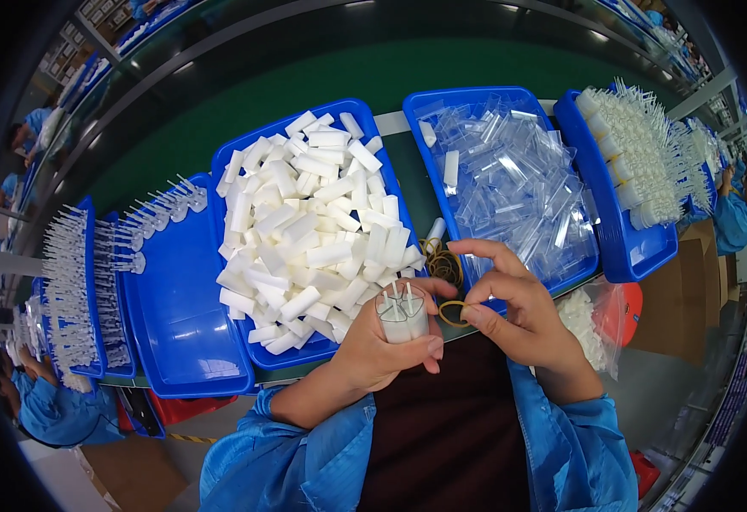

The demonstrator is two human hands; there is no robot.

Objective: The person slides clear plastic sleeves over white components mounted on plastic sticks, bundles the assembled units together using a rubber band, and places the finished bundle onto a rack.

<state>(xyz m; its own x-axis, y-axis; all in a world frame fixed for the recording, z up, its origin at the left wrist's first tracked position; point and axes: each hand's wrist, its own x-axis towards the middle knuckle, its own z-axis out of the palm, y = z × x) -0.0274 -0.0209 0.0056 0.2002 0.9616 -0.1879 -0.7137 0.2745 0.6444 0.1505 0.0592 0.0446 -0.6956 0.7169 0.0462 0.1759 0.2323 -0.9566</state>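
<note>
Left of a blue plastic tray (365,119) heaped with short white cylinders (314,222) sits a shallow blue tray (181,316) with pale, thin-stemmed parts (158,215) along its far edge. At the heaped tray's near right corner, the left hand (373,341) has its fingers wrapped around a translucent, white-bottomed bundle with thin stems (404,319); farther right of that corner, a thin tan rubber band (442,316) is clamped between the right hand's (519,311) thumb and forefinger. Right of the heaped tray lies another blue tray (469,94) of clear plastic pieces (519,179).
</note>
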